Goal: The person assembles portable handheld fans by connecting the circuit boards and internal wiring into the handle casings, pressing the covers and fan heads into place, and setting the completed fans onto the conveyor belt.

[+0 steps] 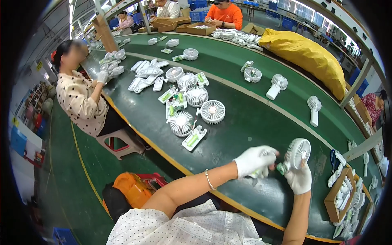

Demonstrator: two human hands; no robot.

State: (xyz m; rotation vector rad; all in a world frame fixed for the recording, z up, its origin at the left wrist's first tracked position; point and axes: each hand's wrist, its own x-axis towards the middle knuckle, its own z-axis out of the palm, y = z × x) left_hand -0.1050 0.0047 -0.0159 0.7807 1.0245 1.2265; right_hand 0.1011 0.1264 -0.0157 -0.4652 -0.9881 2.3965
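My right hand (299, 179), in a white glove, grips a small white handheld fan (299, 152) by its lower part, with the round grille held up. A small green part (281, 168) sticks out from the fan toward my left hand. My left hand (256, 160), also gloved, has its fingers curled just left of the fan. A blurred whitish-green piece shows below it, and I cannot make out what the fingers hold. Left of my hands lie several fan heads (212, 112) with opened handles, among them a white handle shell with a green battery (194, 138).
A pile of white handle shells (149, 72) lies farther left. Fans (314, 109) sit on the green conveyor belt (228, 61) across the bench. A cardboard box (341, 195) of white parts and blue-handled scissors (333, 160) are at right. A co-worker (83, 94) sits at left.
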